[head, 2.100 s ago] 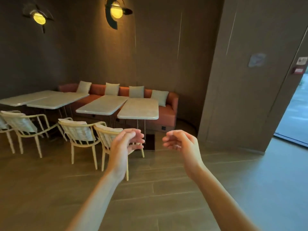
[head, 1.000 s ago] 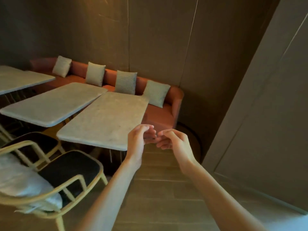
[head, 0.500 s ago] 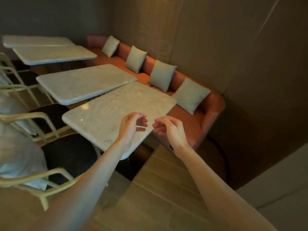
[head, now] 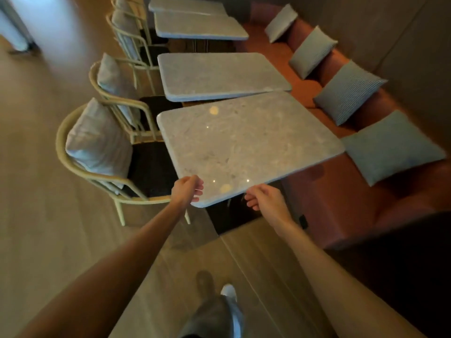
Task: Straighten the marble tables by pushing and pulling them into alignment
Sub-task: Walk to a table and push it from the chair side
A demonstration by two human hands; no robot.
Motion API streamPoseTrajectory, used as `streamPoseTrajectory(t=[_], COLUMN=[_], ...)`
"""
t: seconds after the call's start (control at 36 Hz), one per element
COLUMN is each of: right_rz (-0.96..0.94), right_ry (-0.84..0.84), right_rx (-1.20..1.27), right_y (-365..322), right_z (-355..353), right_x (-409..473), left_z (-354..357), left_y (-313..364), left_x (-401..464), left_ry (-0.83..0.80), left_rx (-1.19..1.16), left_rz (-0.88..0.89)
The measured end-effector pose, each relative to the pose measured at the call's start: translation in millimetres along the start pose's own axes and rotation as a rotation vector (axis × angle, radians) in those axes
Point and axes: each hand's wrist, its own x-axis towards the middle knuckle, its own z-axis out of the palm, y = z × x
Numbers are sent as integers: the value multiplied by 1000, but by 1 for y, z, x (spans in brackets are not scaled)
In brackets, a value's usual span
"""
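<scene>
Several marble tables stand in a row beside an orange sofa. The nearest table (head: 244,142) sits skewed: its far right corner touches the second table (head: 219,74), and a gap widens toward the chairs. Two more tables (head: 200,28) lie beyond. My left hand (head: 186,191) is at the nearest table's near left corner, its loosely curled fingers over the edge and holding nothing. My right hand (head: 264,198) hovers just below the near edge, half curled and off the marble.
Cream armchairs (head: 102,152) with pale cushions line the tables' left side, the nearest close to my left arm. The orange sofa (head: 341,203) with grey cushions (head: 393,147) runs along the right. The table's dark base (head: 231,215) and my shoe (head: 229,291) are below on the wooden floor.
I have walked up to the end of the row and now look down it. My hands have parted and dropped to the nearest table's near edge.
</scene>
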Motion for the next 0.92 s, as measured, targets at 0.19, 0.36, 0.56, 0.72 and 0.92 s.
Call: streamPoseTrajectory(t=[0.19,0.36,0.56,0.72,0.92], right_rz=[119,123,-41,-339,-554], right_ry=[-90,-165,-279,-366,-184], right_rx=[-107,-218,-562,-920,-1028], right_y=[33,54,87,102,144], right_z=[-37,-45,-14,20,51], right_x=[66,144,239,291,319], left_z=[70,95,110,136,167], left_y=[-21,-61,-94,-98,-110], left_x=[73,131,167,175,199], left_ry=[21,110,210,336,495], left_rx=[335,573,857,966,1182], left_rz=[24,-12,75,123,80])
